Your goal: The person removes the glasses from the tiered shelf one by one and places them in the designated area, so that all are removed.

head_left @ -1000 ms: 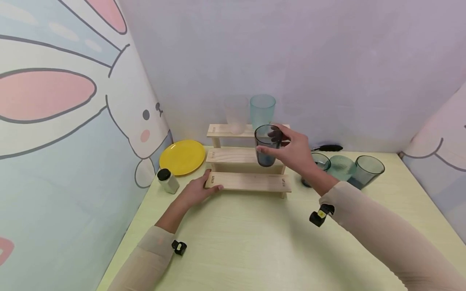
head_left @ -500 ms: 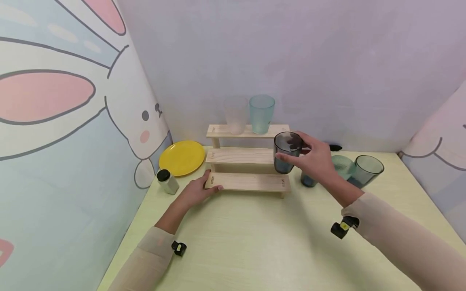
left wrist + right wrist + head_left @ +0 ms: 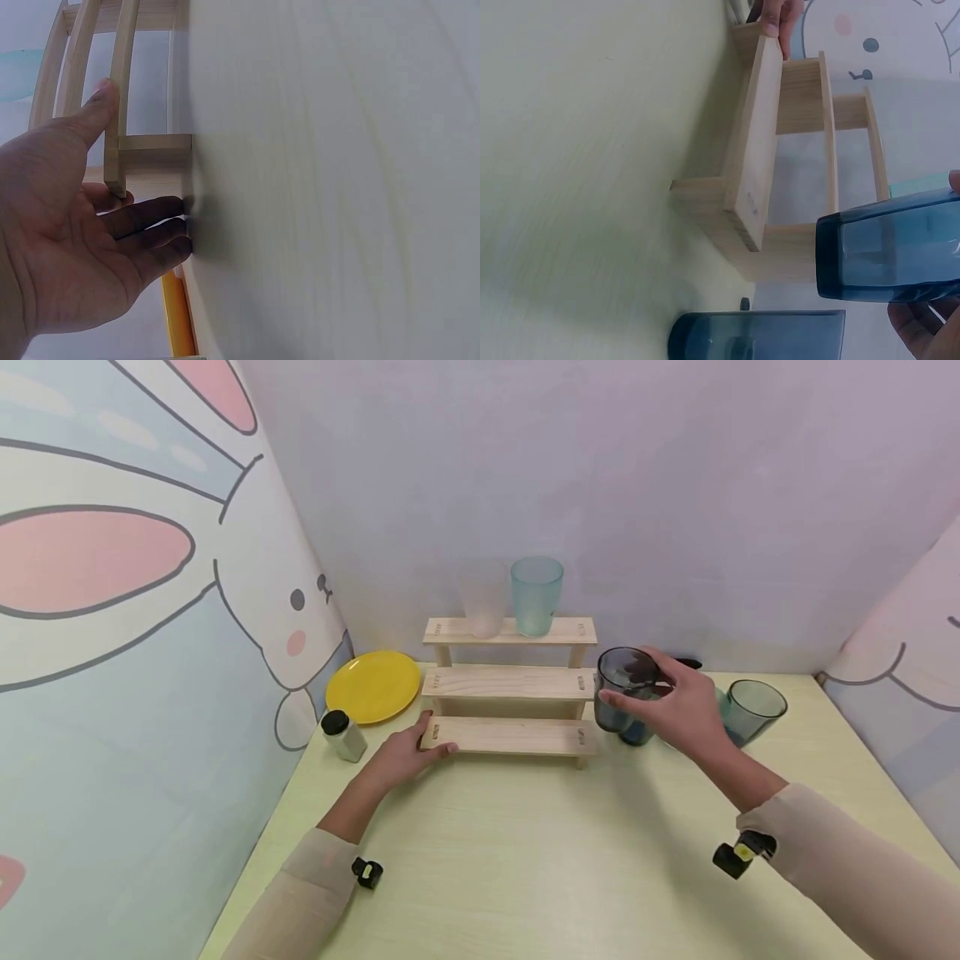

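Up in the air just off the right end of the wooden rack (image 3: 506,681): the dark glass (image 3: 613,681), rim upward, nearly upright, pinched between the thumb and fingers of the right hand (image 3: 681,706). Well apart from that, at the rack's left end: the left hand (image 3: 405,753), gripping the end of the bottom board (image 3: 513,737), thumb at its front edge, steadying by the look of it. Most likely the glass-moving step, then, with no setting-down yet.

Next move calling, as a judgement, for a level wrist, a sure pinch and a careful choice of path. Mind the 2nd dark glass (image 3: 772,337): standing on the table (image 3: 510,860) just beside the rack, half hidden behind the raised glass in the head view, yet with a gap between the 2 in the right wrist view. Tight on the left too, close by the board ends; touching or not, hard to tell.

Farther right, more rims to dodge: a greenish glass (image 3: 756,710), then a black handle (image 3: 688,663) behind the hand. Up on the top board, side by side: a light blue glass (image 3: 536,597) and a frosted glass (image 3: 484,606). Most room on the near side of the table. Far left, safely out of reach: a yellow plate (image 3: 375,687) and a black-capped jar (image 3: 347,741).
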### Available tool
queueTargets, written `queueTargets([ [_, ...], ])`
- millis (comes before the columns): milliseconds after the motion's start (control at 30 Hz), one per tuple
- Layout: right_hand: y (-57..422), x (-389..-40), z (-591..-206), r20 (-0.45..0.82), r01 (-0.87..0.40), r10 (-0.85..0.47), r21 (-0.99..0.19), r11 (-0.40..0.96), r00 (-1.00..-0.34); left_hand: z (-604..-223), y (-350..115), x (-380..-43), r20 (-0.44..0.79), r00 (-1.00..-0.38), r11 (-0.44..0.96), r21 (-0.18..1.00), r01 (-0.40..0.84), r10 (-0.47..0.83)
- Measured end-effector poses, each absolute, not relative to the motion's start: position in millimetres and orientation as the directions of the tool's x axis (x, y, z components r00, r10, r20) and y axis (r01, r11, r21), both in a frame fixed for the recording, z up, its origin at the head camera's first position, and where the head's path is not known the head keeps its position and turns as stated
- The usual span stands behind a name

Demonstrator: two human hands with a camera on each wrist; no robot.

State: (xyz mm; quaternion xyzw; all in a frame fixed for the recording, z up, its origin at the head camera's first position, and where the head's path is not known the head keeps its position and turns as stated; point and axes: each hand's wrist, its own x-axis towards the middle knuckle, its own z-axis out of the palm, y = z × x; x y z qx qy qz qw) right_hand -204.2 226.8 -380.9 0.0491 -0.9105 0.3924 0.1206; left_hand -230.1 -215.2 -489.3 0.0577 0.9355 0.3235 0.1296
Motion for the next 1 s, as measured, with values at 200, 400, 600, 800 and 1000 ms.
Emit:
queueTargets([
  [200,238.5,-196.1,-390.1,0.292,-0.177,0.031,-0.66,0.73,-0.956,-489.4,-215.7,-230.0,-0.204,-0.959,0.783,0.621,0.028,0.196],
  [400,247.1,-186.8,-399.9,0.331,-0.207,0.024,-0.642,0.738,-0.943,-489.7,-216.4,-229.8,-0.195,-0.96,0.78,0.624,0.035,0.2],
  [600,254.0,-178.7,-411.4,0.366,-0.24,0.013,-0.636,0.734,-0.931,-489.9,-216.9,-230.5,-0.181,-0.962,0.785,0.617,0.053,0.207],
  [800,258.7,-171.9,-423.5,0.398,-0.249,0.026,-0.622,0.742,-0.917,-490.3,-217.2,-230.4,-0.178,-0.961,0.786,0.615,0.059,0.211],
  [1000,260.3,-165.9,-435.8,0.417,-0.24,0.046,-0.605,0.759,-0.908,-490.8,-217.0,-230.2,-0.184,-0.961,0.785,0.617,0.051,0.206],
])
